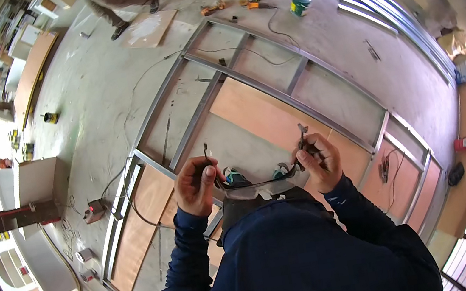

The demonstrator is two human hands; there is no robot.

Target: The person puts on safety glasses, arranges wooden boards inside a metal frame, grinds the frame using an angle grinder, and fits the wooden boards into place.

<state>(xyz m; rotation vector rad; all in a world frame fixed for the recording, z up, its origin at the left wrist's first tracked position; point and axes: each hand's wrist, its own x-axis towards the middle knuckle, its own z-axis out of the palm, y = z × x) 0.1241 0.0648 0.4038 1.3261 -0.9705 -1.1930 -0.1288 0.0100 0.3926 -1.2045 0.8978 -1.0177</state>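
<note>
I hold a pair of clear safety glasses (257,189) in front of my chest, its dark temple arms sticking up. My left hand (195,184) grips the left temple, and my right hand (318,160) grips the right one. Both sleeves are dark blue. Below the glasses my two shoes (234,176) show, standing on the floor inside a grey metal frame (273,94) that lies flat on the concrete.
Brown plywood panels (258,114) lie within the frame. Cables cross the floor. A green bucket (300,3) and orange power tools (253,3) sit at the far side. Another person's legs (115,3) stand by a board. A small red welding box (96,209) rests at left.
</note>
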